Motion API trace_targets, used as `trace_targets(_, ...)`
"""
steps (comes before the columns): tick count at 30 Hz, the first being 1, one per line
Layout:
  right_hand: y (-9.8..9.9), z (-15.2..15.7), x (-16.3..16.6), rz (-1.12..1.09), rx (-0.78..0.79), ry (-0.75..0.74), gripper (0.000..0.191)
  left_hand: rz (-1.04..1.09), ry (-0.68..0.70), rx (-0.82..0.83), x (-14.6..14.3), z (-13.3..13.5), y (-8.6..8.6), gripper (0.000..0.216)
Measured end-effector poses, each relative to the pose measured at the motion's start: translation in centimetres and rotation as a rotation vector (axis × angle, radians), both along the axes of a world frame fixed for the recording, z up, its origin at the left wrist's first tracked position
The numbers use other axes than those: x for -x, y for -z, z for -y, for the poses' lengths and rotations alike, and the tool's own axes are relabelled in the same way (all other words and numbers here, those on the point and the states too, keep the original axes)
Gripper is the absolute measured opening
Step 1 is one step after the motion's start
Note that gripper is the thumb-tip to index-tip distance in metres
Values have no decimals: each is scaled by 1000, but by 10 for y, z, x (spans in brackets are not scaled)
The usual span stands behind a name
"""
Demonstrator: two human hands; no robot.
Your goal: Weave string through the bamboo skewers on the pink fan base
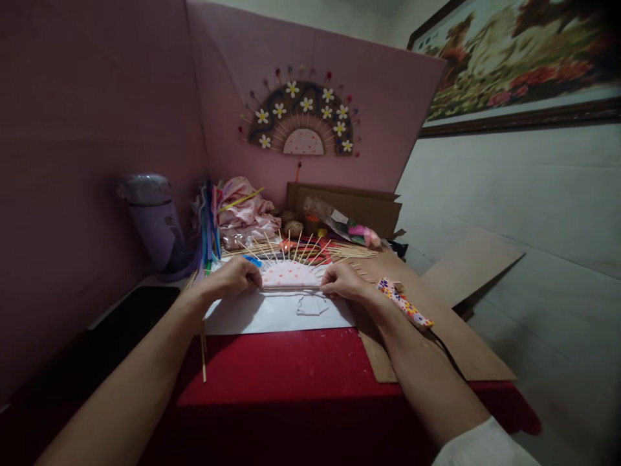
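A pink dotted half-circle piece [290, 274] lies on a white paper sheet [276, 314] on the red table [281, 366]. Several thin wooden sticks [295, 249] fan out from its curved edge. My left hand [235, 277] pinches the piece's left corner with closed fingers. My right hand [343, 282] grips its right corner, fingers curled. A flower-patterned tool with a black cord [405, 304] lies beside my right wrist on a brown cardboard sheet [436, 323].
A finished fan decoration with white flowers [301, 120] hangs on the pink board. Behind the work lie pink cloth [245, 210], coloured pipe cleaners [208, 223], twine balls [292, 226], a plastic bag [339, 223] and a cardboard box [359, 204]. A purple container [152, 217] stands left.
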State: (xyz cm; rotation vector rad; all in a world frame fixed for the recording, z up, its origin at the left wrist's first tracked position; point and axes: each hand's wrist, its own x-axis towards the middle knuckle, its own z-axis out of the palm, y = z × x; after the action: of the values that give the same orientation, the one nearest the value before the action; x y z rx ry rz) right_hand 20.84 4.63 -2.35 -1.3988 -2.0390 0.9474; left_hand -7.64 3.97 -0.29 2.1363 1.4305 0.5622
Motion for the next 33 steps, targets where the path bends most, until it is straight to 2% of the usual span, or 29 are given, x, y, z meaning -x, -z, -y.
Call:
trace_targets(9, -4, 3, -3, 180, -109, -7, 11, -48, 27, 0, -2, 1, 4, 15)
trace_targets(17, -8, 9, 1, 308, -131, -4, 18, -83, 14, -6, -7, 6, -1, 12)
trace_targets(33, -12, 12, 5, 414, -173, 45, 20, 223, -34, 193, -5, 0, 8, 10)
